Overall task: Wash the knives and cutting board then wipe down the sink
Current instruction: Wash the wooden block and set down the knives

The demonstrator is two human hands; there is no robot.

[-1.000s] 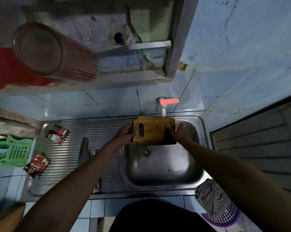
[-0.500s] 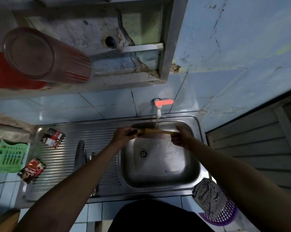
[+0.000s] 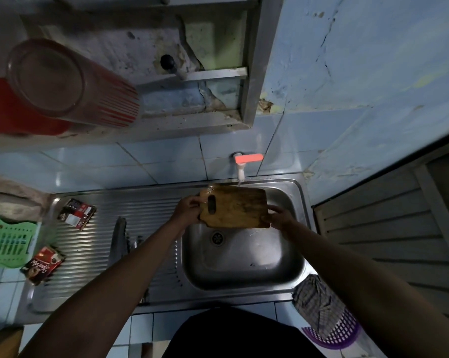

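A wet brown wooden cutting board (image 3: 237,208) with a slot handle is held over the steel sink (image 3: 244,259), under the white tap (image 3: 241,171) with a red lever. Water runs onto the board's far edge. My left hand (image 3: 185,209) grips the board's handle end. My right hand (image 3: 279,217) holds its near right corner. Knives (image 3: 120,239) lie on the ribbed drainboard to the left of the basin, partly hidden by my left forearm.
Two coffee sachets (image 3: 76,214) (image 3: 42,264) lie on the drainboard. A green plastic rack (image 3: 7,244) sits at the far left. A checked cloth (image 3: 313,303) hangs over a purple basket (image 3: 334,334) at the sink's near right corner. A glass (image 3: 70,86) stands on the shelf above.
The board was turned edge-on under the running water half a second ago. Now its broad face is toward me again, tilted under the tap.
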